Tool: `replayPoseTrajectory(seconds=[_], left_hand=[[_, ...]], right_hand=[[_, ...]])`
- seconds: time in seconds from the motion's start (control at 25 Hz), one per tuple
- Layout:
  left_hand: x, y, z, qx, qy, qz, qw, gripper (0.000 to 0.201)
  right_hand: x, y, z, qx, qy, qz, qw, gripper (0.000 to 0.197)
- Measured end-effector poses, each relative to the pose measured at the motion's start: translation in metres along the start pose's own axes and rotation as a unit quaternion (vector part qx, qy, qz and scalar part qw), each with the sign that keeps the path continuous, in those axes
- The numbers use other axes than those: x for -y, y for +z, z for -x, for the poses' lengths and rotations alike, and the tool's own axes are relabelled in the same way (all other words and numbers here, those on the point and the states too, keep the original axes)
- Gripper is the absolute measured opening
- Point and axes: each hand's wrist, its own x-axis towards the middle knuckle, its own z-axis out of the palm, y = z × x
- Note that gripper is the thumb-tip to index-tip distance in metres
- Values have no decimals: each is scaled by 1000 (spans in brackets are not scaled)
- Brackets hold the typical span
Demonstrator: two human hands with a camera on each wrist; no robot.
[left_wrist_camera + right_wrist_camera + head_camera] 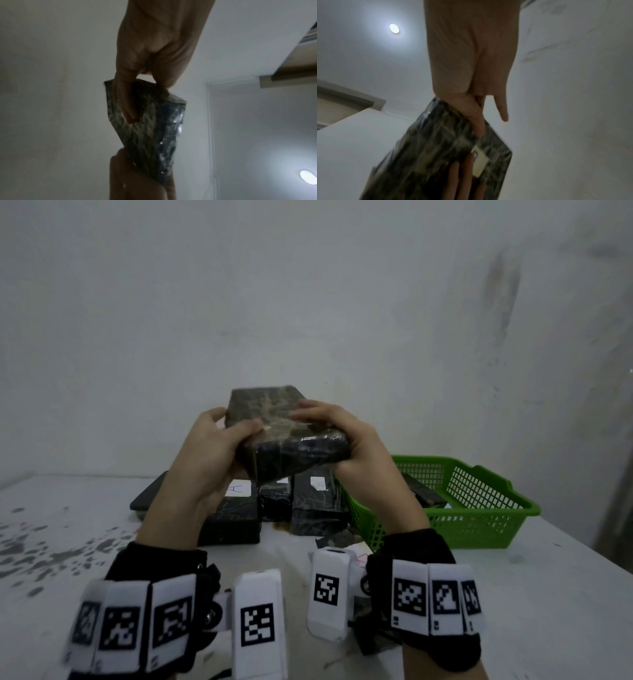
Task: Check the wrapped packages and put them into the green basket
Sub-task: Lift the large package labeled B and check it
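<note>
A: Where is the package being checked?

B: The dark wrapped package (274, 419) is up in the air above the table (513, 594), tilted, held between both hands. The left hand (219, 446) grips its left end, thumb on top and fingers (462, 180) curled underneath. The right hand (346, 446) clamps the right end, fingers bent over the top face.

A: Any label on it?

B: From the right wrist, a pale label (480, 162) shows on the underside, next to the left fingers; the writing is too blurred to read.

A: And the rest?

B: More packages (318, 505) lie on the table below the hands, two with white labels facing up. The green basket (479, 508) stands just to their right, with a dark package (424, 494) inside.
</note>
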Motion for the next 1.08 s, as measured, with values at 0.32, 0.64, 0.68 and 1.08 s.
replayPoseTrajectory(seconds=[0.32,0.64,0.68,1.08], left_hand=[[0,0,6,-9,95,-66,993,34],[3,13,12,46,178,-128,974,24],[3,12,11,29,186,-134,973,23],[2,5,14,156,139,-188,960,42]], right_hand=[[-6,-1,0,-2,197,10,980,56],[-1,-1,-1,-110,167,-177,964,21],[0,-1,-1,-103,167,-167,966,22],[0,-14,2,-108,107,-223,963,27]])
